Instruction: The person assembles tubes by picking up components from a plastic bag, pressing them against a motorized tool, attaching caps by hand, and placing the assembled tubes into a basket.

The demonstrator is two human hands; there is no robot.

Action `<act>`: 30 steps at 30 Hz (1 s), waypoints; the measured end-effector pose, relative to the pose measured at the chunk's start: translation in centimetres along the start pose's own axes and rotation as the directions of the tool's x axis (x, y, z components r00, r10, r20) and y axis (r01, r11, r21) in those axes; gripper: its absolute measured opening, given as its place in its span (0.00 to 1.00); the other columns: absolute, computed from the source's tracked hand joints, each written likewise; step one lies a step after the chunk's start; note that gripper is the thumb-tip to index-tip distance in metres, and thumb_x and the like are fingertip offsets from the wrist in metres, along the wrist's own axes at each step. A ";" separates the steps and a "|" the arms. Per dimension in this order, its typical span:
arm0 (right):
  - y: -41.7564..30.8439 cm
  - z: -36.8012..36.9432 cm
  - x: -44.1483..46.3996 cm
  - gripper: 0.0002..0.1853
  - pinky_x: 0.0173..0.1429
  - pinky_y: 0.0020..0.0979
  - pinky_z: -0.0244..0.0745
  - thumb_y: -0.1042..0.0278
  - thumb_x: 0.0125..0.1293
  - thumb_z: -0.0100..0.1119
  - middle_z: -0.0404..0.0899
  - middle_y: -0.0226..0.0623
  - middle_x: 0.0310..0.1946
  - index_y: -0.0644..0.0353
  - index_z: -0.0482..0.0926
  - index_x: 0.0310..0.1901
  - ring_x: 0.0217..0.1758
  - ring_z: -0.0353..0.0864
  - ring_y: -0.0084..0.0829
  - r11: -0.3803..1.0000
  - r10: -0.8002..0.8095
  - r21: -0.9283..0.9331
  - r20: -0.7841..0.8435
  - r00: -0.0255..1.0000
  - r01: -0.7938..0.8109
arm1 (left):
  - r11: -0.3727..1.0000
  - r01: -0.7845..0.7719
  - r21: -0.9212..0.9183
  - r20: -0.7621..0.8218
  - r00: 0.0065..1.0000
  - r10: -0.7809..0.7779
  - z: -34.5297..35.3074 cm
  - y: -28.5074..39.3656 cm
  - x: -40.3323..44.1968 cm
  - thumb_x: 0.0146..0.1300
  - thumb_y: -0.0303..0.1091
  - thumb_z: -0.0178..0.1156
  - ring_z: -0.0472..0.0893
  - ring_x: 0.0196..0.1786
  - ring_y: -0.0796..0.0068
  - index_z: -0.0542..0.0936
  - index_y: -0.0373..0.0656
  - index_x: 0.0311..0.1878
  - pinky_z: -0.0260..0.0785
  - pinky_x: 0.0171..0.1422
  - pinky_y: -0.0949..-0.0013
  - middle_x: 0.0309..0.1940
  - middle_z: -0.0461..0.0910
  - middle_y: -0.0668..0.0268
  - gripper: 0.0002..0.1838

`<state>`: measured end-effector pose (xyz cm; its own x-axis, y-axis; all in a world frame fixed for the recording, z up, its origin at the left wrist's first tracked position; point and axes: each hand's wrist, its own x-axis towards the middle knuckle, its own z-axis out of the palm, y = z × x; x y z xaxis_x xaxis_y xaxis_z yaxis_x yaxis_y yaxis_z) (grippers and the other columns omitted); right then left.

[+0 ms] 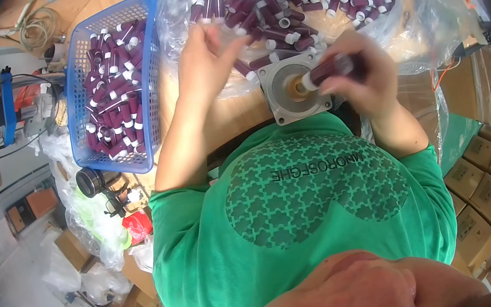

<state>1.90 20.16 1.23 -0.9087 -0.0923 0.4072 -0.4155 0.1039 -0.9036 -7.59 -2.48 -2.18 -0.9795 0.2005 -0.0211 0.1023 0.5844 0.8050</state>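
My right hand point(366, 73) is closed around a dark purple tube point(331, 71) with a white end. That white end meets the brass-coloured centre fitting point(296, 88) of a square grey metal machine head point(280, 95); whether it sits inside the fitting I cannot tell. My left hand point(207, 61) is over the near edge of a heap of similar tubes point(268, 2). Its thumb and fingers are apart and a little blurred, and I see nothing held in them.
A blue plastic basket point(153, 97) full of tubes stands on the left. Clear plastic sheeting point(421, 16) lies under and around the heap. A black round object point(90, 182) is below the basket. Cardboard boxes point(476, 234) are stacked at lower right, and cables point(36, 26) lie upper left.
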 end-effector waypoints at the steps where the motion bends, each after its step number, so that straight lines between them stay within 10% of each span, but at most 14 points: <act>1: 0.1 0.2 0.1 0.20 0.36 0.26 0.71 0.69 0.45 0.77 0.79 0.32 0.32 0.60 0.76 0.39 0.31 0.77 0.26 0.986 -0.089 -0.136 0.054 0.995 0.096 | 0.988 0.072 0.136 0.046 0.996 -0.079 0.9 -3.0 1.0 0.50 0.50 0.73 0.81 0.35 0.56 0.72 0.34 0.46 0.72 0.40 0.62 0.30 0.79 0.55 0.32; 3: 0.3 0.6 0.4 0.21 0.33 0.28 0.71 0.66 0.42 0.78 0.78 0.32 0.30 0.58 0.77 0.37 0.28 0.76 0.30 0.875 -0.240 -0.382 0.192 0.952 0.298 | 0.954 0.076 0.290 0.149 0.981 -0.124 3.4 -6.0 1.1 0.54 0.51 0.69 0.81 0.35 0.53 0.73 0.34 0.48 0.73 0.40 0.61 0.31 0.80 0.53 0.31; 9: 0.1 0.2 1.2 0.19 0.34 0.31 0.69 0.66 0.43 0.76 0.75 0.33 0.29 0.55 0.81 0.39 0.31 0.73 0.35 0.921 -0.172 -0.298 0.270 0.947 0.252 | 0.993 0.112 -0.027 0.132 0.985 -0.107 3.4 -5.1 -0.3 0.55 0.39 0.70 0.81 0.37 0.73 0.75 0.33 0.50 0.72 0.41 0.72 0.31 0.81 0.62 0.25; 12: 0.9 0.0 1.2 0.18 0.35 0.29 0.69 0.68 0.46 0.74 0.76 0.34 0.32 0.56 0.80 0.40 0.31 0.74 0.32 0.961 -0.143 -0.187 0.293 0.945 0.204 | 0.667 -0.181 -0.723 -0.065 0.979 0.195 1.0 -0.1 -2.5 0.56 0.28 0.68 0.79 0.37 0.81 0.80 0.41 0.49 0.72 0.43 0.74 0.34 0.81 0.68 0.16; 14: 1.7 -0.3 1.1 0.17 0.37 0.27 0.69 0.70 0.50 0.72 0.78 0.33 0.34 0.56 0.79 0.43 0.32 0.75 0.28 0.995 -0.073 -0.036 0.315 0.946 0.089 | 0.781 -0.299 -0.548 0.037 0.924 0.380 -1.2 3.0 -4.6 0.55 0.24 0.66 0.79 0.40 0.75 0.79 0.43 0.51 0.73 0.46 0.72 0.39 0.81 0.65 0.18; 18: 2.2 -4.3 -1.0 0.19 0.41 0.23 0.70 0.74 0.58 0.65 0.78 0.28 0.37 0.58 0.75 0.51 0.37 0.75 0.20 0.855 0.506 0.237 -0.193 0.840 -0.461 | 0.850 -0.458 -0.261 0.300 0.798 0.523 -0.6 6.1 -5.5 0.50 0.19 0.66 0.81 0.40 0.69 0.79 0.40 0.47 0.71 0.48 0.70 0.38 0.82 0.61 0.18; 22: 0.7 -15.4 -6.4 0.27 0.54 0.27 0.70 0.72 0.54 0.68 0.78 0.32 0.44 0.62 0.73 0.57 0.47 0.75 0.23 0.743 0.604 -0.242 -0.160 0.781 -0.624 | 0.758 -0.603 -0.248 0.227 0.725 0.651 0.4 5.6 -4.8 0.49 0.22 0.68 0.79 0.35 0.67 0.79 0.41 0.46 0.70 0.45 0.71 0.35 0.81 0.62 0.18; 26: -2.0 -16.2 -6.0 0.28 0.65 0.30 0.63 0.71 0.54 0.68 0.77 0.38 0.54 0.63 0.73 0.58 0.62 0.71 0.30 0.649 0.421 -0.658 -0.108 0.901 -0.382 | 0.738 -0.634 -0.232 0.152 0.726 0.671 0.7 5.4 -4.9 0.53 0.23 0.68 0.78 0.34 0.70 0.77 0.41 0.45 0.69 0.44 0.72 0.34 0.80 0.62 0.16; 30: 6.8 -9.2 -0.1 0.14 0.55 0.31 0.71 0.72 0.61 0.61 0.80 0.38 0.45 0.61 0.78 0.50 0.50 0.79 0.33 0.734 0.230 -0.630 -0.121 0.966 -0.254 | 0.770 -0.375 -0.517 0.138 0.851 0.507 1.9 4.9 -5.5 0.56 0.23 0.66 0.77 0.36 0.76 0.73 0.40 0.44 0.69 0.43 0.73 0.37 0.79 0.63 0.14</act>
<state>-1.25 30.03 -3.72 -0.9781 0.0543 0.2010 -0.1001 0.7237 -0.6828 -1.38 0.79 0.77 -0.7574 0.5756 0.3081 0.3557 -0.0319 0.9341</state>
